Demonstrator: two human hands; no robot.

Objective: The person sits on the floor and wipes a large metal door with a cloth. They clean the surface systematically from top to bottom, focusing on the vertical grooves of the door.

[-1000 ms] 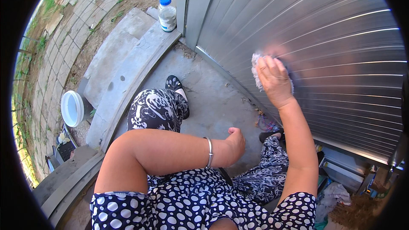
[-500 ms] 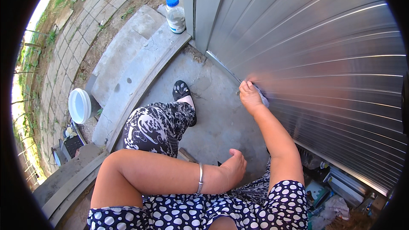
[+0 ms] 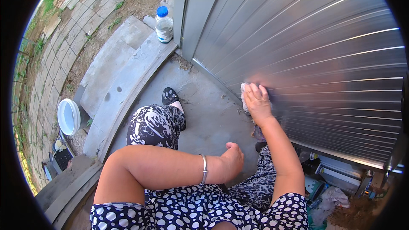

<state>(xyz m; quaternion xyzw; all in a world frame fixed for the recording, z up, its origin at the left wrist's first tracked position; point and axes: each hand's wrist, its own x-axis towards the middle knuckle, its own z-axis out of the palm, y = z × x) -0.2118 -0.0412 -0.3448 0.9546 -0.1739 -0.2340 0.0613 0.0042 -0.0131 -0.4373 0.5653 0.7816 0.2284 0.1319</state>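
Observation:
My right hand (image 3: 258, 102) presses a crumpled, light-coloured cloth (image 3: 244, 98) against the lower part of a ribbed silver metal door (image 3: 324, 59). The fingers bend over the cloth, and part of it sticks out at their left side. My left hand (image 3: 232, 162), with a silver bangle (image 3: 204, 169) at the wrist, hangs in front of my body above my lap. Its fingers are curled in, the thumb lies on top, and no object shows in it. The undersides of those fingers are hidden.
A clear jar with a blue lid (image 3: 164, 25) stands on the concrete step (image 3: 115, 89) by the door frame (image 3: 183, 12). A white bucket (image 3: 70, 117) is beyond the step. Tools and plastic bags (image 3: 332, 200) lie at the lower right, beneath the door's edge.
My right hand has turned from the door's bottom edge onto its face, flattening over the cloth, which now shows left of the fingers. The view has shifted slightly; my left hand stays nearly in place.

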